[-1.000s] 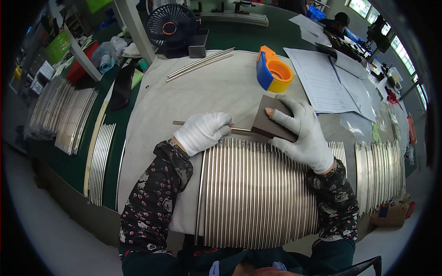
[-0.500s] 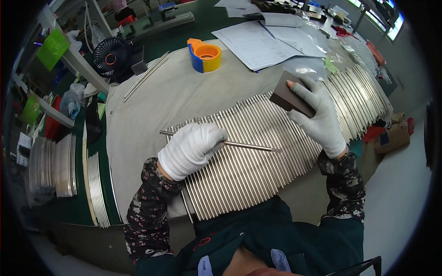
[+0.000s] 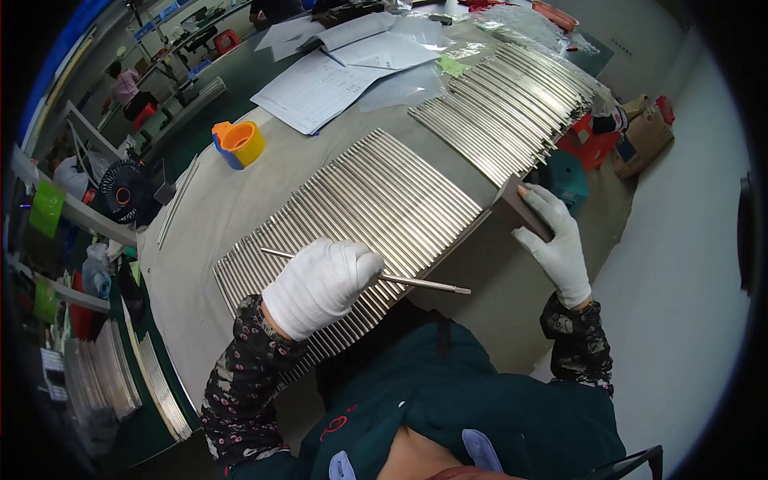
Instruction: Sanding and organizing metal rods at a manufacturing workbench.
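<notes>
A white-gloved fist, my left hand (image 3: 324, 286), grips a thin metal rod (image 3: 426, 283) that sticks out on both sides of it. The rod is held slantwise above a close-packed row of similar silvery rods (image 3: 384, 204) on the table. My right hand (image 3: 562, 250), also gloved but with a bare fingertip showing, holds a dark brown rectangular block (image 3: 520, 210) between thumb and fingers. The block is by the table's near edge, at the right end of this row. Beyond a strip of bare cloth lies a second group of rods (image 3: 512, 116).
A yellow and blue tape dispenser (image 3: 242, 146) and printed sheets (image 3: 320, 88) lie at the back of the pale table cover (image 3: 192, 232). A black fan (image 3: 124, 194) stands at left. Red and teal stools (image 3: 564, 182) and a carton (image 3: 644, 136) are at right.
The view has swung to the right. My right hand has brought the block from above the rods to the table's near edge. My left hand still grips the rod.
</notes>
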Available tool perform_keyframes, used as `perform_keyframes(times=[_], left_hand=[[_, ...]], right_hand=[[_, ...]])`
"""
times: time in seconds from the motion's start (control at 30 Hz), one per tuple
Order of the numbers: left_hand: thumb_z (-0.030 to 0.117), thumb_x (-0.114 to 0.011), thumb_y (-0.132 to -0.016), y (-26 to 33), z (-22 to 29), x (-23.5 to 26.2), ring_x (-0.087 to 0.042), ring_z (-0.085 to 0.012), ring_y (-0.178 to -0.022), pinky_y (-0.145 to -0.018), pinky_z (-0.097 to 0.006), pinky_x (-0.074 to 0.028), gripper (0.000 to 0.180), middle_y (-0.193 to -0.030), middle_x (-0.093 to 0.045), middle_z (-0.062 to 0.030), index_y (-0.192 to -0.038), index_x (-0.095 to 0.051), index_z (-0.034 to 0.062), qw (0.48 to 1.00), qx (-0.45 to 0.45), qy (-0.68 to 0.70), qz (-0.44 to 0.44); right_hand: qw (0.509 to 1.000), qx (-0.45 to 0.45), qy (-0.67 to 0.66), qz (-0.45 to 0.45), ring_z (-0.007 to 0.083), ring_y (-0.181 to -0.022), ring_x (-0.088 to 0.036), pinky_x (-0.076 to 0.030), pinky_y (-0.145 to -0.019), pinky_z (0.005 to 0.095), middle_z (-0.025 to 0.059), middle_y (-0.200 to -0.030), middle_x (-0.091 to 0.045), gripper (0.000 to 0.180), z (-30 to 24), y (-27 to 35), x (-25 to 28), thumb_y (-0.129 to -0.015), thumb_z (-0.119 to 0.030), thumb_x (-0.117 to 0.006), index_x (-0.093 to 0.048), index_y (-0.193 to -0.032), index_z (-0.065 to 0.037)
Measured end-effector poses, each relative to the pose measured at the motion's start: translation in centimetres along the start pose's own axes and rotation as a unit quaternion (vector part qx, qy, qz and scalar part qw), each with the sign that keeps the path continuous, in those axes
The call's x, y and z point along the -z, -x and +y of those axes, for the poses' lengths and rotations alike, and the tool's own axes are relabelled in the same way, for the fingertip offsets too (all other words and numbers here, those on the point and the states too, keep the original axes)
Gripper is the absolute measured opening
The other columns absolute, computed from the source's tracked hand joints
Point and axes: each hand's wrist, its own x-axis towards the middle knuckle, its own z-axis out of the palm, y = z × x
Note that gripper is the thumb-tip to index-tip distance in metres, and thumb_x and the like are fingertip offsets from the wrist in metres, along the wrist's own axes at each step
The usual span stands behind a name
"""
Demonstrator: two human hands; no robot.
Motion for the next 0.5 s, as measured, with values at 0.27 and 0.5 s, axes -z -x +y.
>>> perform_keyframes(times=[0.27, 0.5], left_hand=[[0.006, -0.065, -0.076, 12.0, 6.3, 2.2, -0.059, -0.0265, -0.068, -0.059, -0.036, -0.047, 0.015, -0.073, -0.057, -0.0069, -0.087, -0.057, 0.0055, 0.957, 0.263, -0.118, 0.043], [0.012, -0.053, -0.094, 21.7, 14.8, 1.3, -0.048, -0.0061, -0.058, -0.049, -0.020, -0.039, 0.007, -0.076, -0.056, -0.0002, -0.096, -0.053, 0.0044, 0.501, 0.661, 0.297, 0.474]], right_hand=[[0.991, 0.071, -0.077, -0.077, 0.0299, -0.109, -0.054, -0.044, -0.093, 0.0358, 0.0153, -0.126, -0.053, 0.056, -1.2, -1.1, -3.4, -0.067, -0.008, -0.070, -0.057, -0.121, -0.004], [0.942, 0.178, -0.171, -0.228, 0.0310, -0.115, -0.051, -0.043, -0.095, 0.0394, 0.0175, -0.129, -0.047, 0.061, -10.1, -0.4, -6.3, -0.066, -0.013, -0.068, -0.055, -0.125, -0.007]])
